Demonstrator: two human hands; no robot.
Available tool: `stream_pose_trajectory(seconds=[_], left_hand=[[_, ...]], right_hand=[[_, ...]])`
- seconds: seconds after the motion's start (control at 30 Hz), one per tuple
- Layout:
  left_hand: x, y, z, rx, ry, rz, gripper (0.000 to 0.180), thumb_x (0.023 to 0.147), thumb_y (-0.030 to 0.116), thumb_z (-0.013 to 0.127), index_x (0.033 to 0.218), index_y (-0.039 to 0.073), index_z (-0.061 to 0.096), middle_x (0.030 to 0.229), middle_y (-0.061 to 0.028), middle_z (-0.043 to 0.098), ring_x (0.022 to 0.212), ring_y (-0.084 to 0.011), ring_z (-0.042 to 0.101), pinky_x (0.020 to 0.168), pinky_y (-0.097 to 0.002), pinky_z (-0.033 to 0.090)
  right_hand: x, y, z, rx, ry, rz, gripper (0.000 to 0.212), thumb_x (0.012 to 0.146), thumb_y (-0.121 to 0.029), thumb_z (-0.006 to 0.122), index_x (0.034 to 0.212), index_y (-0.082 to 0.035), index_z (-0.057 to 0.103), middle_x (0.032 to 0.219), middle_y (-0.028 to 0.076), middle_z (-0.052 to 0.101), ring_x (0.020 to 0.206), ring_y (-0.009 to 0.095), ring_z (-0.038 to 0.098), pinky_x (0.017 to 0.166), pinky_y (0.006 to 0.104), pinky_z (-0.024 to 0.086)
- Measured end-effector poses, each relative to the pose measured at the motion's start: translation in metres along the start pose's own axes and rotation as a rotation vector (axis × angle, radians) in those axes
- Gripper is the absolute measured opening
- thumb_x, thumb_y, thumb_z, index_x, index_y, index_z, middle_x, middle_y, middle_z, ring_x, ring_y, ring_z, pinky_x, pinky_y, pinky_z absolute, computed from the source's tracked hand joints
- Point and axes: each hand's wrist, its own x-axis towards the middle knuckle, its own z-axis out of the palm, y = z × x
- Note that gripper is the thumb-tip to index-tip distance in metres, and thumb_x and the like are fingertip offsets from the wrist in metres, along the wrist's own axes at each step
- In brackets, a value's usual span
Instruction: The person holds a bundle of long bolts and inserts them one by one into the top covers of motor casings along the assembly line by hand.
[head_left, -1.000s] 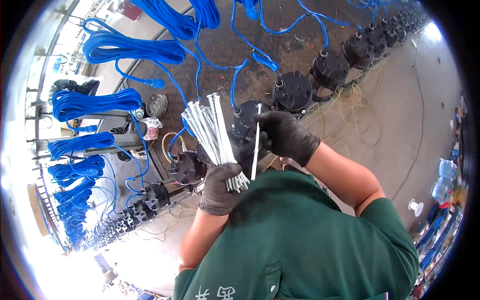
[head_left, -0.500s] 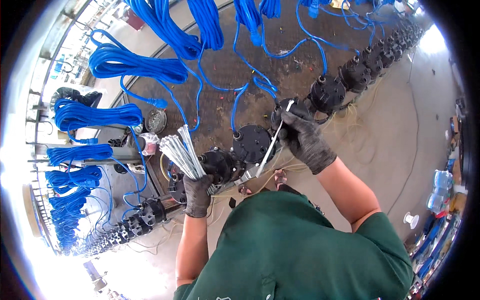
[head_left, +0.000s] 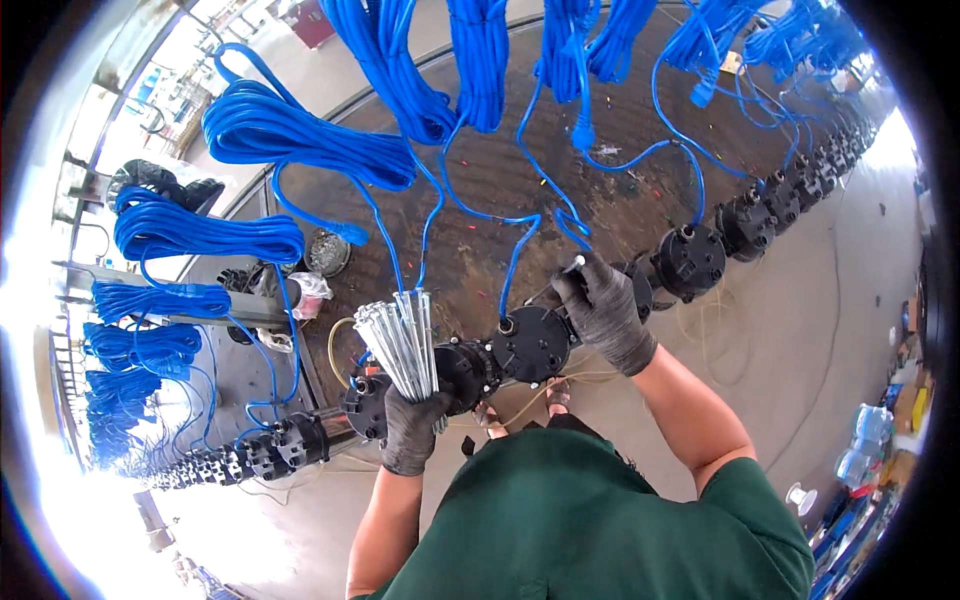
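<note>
Here, the person's gloved left hand (head_left: 418, 430) has a narrow grip, clasped around a bundle of long silver bolts (head_left: 400, 340) whose heads fan out above the fingers. The bundle stands close to upright, in front of the row of black round housings (head_left: 530, 345) along the near edge of the dark desk (head_left: 480, 260). The gloved right hand (head_left: 605, 310) has its grip pinched on a single bolt (head_left: 578, 262), its bright end showing at the fingertips; the glove hides most of its length. Blue cables (head_left: 310, 135) lie coiled beyond the housings, and a round container (head_left: 328, 252) of small metal parts sits near the coils on the left.
</note>
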Motion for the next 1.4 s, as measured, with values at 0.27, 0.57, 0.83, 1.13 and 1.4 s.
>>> stream_pose_trajectory(seconds=[0.27, 0.57, 0.83, 1.13, 1.4], left_hand=[[0.002, 0.010, 0.001, 0.177, 0.043, -0.054, 0.040, 0.076, 0.007, 0.077, 0.114, 0.000, 0.068, 0.100, -0.0046, 0.072, 0.089, -0.0132, 0.067, 0.080, -0.0300, 0.056], [0.004, 0.010, 0.001, 0.163, 0.027, -0.069, 0.043, 0.077, 0.013, 0.082, 0.116, 0.000, 0.068, 0.097, -0.0052, 0.073, 0.086, -0.0144, 0.068, 0.078, -0.0300, 0.057], [0.000, 0.009, -0.009, 0.100, -0.037, -0.071, 0.036, 0.078, 0.013, 0.080, 0.107, 0.000, 0.064, 0.083, -0.0053, 0.066, 0.068, -0.0158, 0.064, 0.060, -0.0310, 0.053], [-0.022, 0.024, 0.003, -0.371, -0.157, -0.234, 0.047, 0.070, 0.013, 0.072, 0.112, -0.002, 0.059, 0.079, -0.0093, 0.063, 0.066, -0.0209, 0.064, 0.059, -0.0324, 0.053], [-0.023, 0.040, 0.031, -0.172, -0.358, -0.298, 0.083, 0.065, 0.010, 0.072, 0.143, 0.003, 0.044, 0.105, -0.0089, 0.065, 0.082, -0.0205, 0.066, 0.058, -0.0294, 0.055]], right_hand=[[0.008, -0.006, 0.005, -0.028, -0.013, 0.033, 0.024, 0.090, -0.011, 0.073, 0.110, -0.005, 0.061, 0.085, 0.015, 0.070, 0.074, 0.035, 0.071, 0.063, 0.0405, 0.055], [0.010, -0.006, 0.006, -0.075, -0.054, -0.085, 0.024, 0.091, -0.003, 0.069, 0.112, -0.006, 0.058, 0.091, 0.016, 0.068, 0.079, 0.038, 0.070, 0.065, 0.0431, 0.055], [0.025, -0.018, 0.011, -0.160, -0.371, -0.217, 0.022, 0.080, -0.008, 0.076, 0.098, -0.005, 0.063, 0.092, 0.014, 0.068, 0.081, 0.039, 0.067, 0.066, 0.0464, 0.053], [0.000, -0.041, 0.011, -0.147, -0.160, -0.070, 0.038, 0.081, -0.015, 0.080, 0.116, -0.008, 0.067, 0.104, 0.018, 0.069, 0.092, 0.036, 0.070, 0.079, 0.0447, 0.056], [-0.042, -0.071, 0.040, 1.231, -0.487, 0.820, 0.041, 0.091, -0.019, 0.074, 0.128, -0.002, 0.065, 0.111, 0.005, 0.071, 0.102, 0.015, 0.066, 0.089, 0.0334, 0.055]])
